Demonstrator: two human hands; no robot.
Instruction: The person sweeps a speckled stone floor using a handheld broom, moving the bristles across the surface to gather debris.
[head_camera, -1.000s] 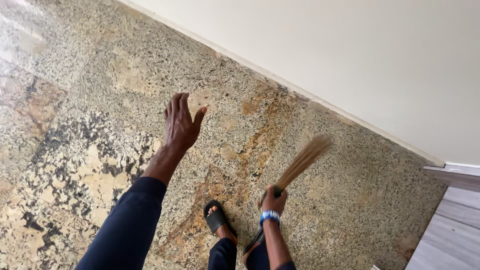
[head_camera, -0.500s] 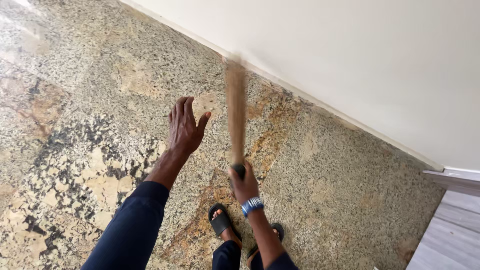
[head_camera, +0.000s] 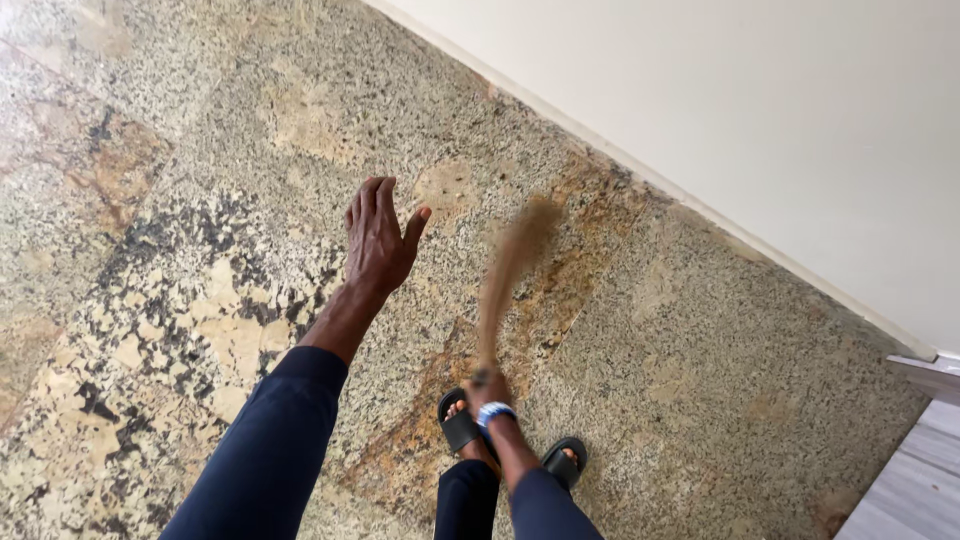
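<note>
The right hand (head_camera: 488, 385) is closed round the handle of a short brown straw hand broom (head_camera: 507, 270), bristles blurred toward 12 o'clock over the speckled granite floor (head_camera: 200, 300). The left hand (head_camera: 381, 240) hangs spread and empty at 10 o'clock. No debris is discernible, so progress cannot be judged. A cream wall (head_camera: 750, 120) bounds 2 o'clock; black sandals (head_camera: 462, 428) stand below.
</note>
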